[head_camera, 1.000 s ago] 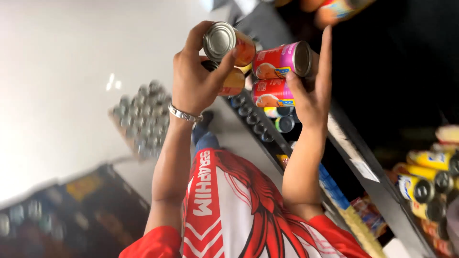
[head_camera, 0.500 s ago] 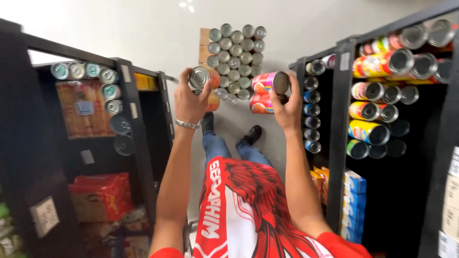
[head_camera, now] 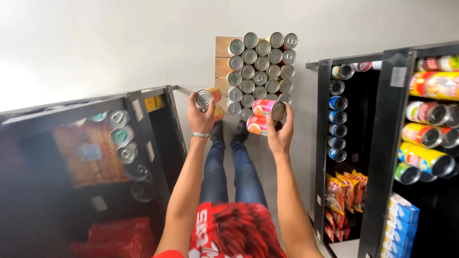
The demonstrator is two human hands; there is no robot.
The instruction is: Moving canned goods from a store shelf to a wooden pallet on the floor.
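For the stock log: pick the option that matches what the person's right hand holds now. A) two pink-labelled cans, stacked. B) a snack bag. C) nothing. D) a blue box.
A: the right hand grips two pink-labelled cans, one atop the other, while the left hand holds orange-labelled cans above the tray of cans on the floor.

Aisle between two black metal shelving units: left shelf unit (head_camera: 143, 124) and right shelf unit (head_camera: 325, 143) stand well apart, pale floor (head_camera: 95, 48) open between them. Both hands raised mid-aisle, left hand (head_camera: 201, 117) and right hand (head_camera: 279, 136) each full of tins. Ahead, a block of silver-topped tins on a wooden pallet (head_camera: 260, 67) closes part of the aisle. Bare floor left of the pallet. Right shelf front crowded with tin ends (head_camera: 337, 102); little free room.
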